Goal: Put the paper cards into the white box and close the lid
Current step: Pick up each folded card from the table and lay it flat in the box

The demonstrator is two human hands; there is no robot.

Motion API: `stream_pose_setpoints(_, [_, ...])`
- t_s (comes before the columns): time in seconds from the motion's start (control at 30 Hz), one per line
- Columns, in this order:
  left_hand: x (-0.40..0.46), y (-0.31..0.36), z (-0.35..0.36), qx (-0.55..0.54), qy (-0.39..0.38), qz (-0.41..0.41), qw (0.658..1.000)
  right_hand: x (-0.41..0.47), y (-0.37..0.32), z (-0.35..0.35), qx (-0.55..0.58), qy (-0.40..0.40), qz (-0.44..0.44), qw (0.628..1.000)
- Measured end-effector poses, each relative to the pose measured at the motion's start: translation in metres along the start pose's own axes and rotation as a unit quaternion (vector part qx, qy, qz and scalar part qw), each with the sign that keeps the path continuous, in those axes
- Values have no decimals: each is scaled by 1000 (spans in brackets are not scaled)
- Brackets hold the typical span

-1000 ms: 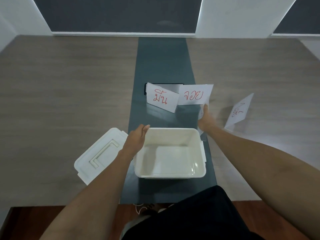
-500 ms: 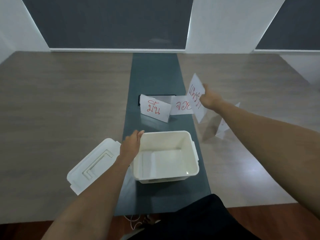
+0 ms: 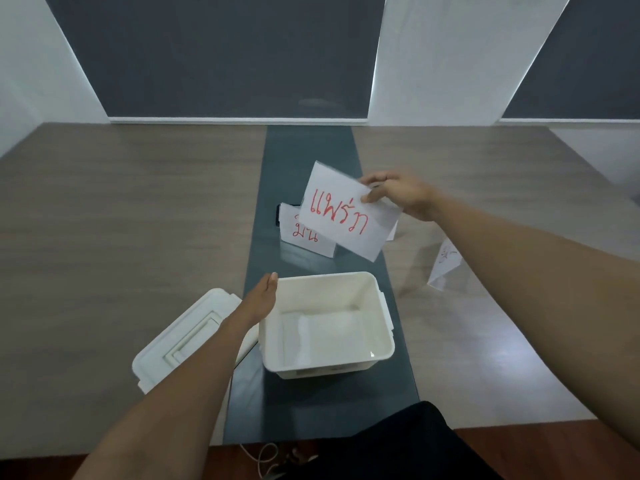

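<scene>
One card: pinched at its corner by the right hand [image 3: 398,195], the card [image 3: 346,216] hangs above the table.
Left hand [image 3: 261,299]: flat, fingers together, against the box [image 3: 384,351].
Lid [image 3: 180,341]: off, beside the box.
Next: lower the card in, likely flat.

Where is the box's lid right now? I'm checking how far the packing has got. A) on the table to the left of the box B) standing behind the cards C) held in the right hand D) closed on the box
A: the lid lies flat on the table left of the open white box, partly under the left forearm.
</scene>
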State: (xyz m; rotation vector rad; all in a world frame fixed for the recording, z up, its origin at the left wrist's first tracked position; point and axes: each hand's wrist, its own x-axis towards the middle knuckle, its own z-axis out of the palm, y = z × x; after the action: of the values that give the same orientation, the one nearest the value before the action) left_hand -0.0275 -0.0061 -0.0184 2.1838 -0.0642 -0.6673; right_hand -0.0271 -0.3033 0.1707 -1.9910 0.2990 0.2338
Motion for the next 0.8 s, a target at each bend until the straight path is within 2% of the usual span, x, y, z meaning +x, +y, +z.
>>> stream_pose_setpoints(0.3, [-1, -8, -6, -77, -34, -64, 994, -7, 32, 32, 47, -234, 110, 965])
stream_pose_setpoints(0.63, [-1, 3, 0, -82, 14, -77, 994, -16, 87, 83, -44, -368, 190, 909])
stream_pose_setpoints(0.8, [2, 5, 13, -98, 55, -68, 991, -20, 113, 102, -44, -395, 220, 891])
